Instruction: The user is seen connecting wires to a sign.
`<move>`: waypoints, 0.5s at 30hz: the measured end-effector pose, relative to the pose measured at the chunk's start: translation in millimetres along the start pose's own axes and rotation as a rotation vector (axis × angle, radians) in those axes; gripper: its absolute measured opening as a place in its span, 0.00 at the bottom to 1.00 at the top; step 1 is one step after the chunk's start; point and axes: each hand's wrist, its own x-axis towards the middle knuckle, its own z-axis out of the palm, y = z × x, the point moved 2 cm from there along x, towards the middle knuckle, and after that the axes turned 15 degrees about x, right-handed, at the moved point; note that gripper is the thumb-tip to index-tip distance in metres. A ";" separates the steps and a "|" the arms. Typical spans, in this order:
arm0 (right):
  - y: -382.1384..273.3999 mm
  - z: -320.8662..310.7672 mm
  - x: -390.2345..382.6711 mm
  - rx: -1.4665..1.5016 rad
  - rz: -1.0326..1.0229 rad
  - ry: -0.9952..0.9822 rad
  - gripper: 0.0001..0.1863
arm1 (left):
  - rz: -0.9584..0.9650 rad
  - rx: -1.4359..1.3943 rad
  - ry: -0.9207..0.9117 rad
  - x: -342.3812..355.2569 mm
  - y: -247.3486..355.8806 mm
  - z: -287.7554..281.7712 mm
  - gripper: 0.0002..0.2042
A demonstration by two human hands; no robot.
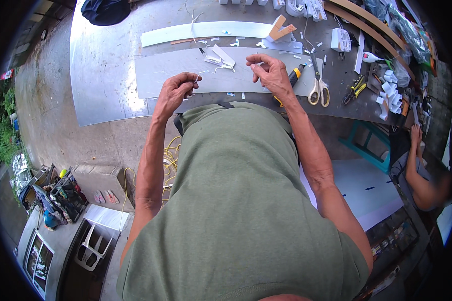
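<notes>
My left hand (pixel 179 91) is closed in a pinch on a thin white wire (pixel 198 76) over the grey metal sheet (pixel 160 75). The wire runs toward a small white angular piece (pixel 222 56) with loose wire ends, which lies on the sheet between my hands. Right of that piece, my right hand (pixel 272 75) hovers with its fingers half curled. Its thumb and forefinger stand apart, and I see nothing between them. Just beside my right wrist lies a yellow-and-black hand tool (pixel 296 75). Scissors (pixel 318 91) with pale handles lie farther right.
A V-shaped piece (pixel 280 31) and a long white strip (pixel 206 33) lie behind. Yellow-handled pliers (pixel 355 90) and white letter-like pieces (pixel 390 95) are at right. A dark cloth item (pixel 105 11) sits far left. Another person (pixel 421 175) works at far right, near a green stool (pixel 369 143).
</notes>
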 end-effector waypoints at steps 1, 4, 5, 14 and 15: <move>-0.6 3.9 1.2 -0.011 -0.014 -0.024 0.13 | -0.001 0.003 0.001 -1.2 1.4 -1.0 0.13; -3.3 10.5 5.4 -0.021 -0.026 -0.068 0.13 | -0.059 0.076 0.020 -5.2 8.6 -3.0 0.13; -3.7 12.6 6.8 -0.023 -0.022 -0.087 0.13 | -0.049 0.111 0.075 -6.8 16.6 -0.8 0.13; -11.6 -2.9 -4.5 0.005 0.009 -0.011 0.13 | -0.006 0.004 0.161 -6.7 14.3 -6.4 0.12; -12.5 -9.4 -9.6 0.013 0.021 0.023 0.14 | -0.010 -0.001 0.174 -7.0 14.4 -7.1 0.12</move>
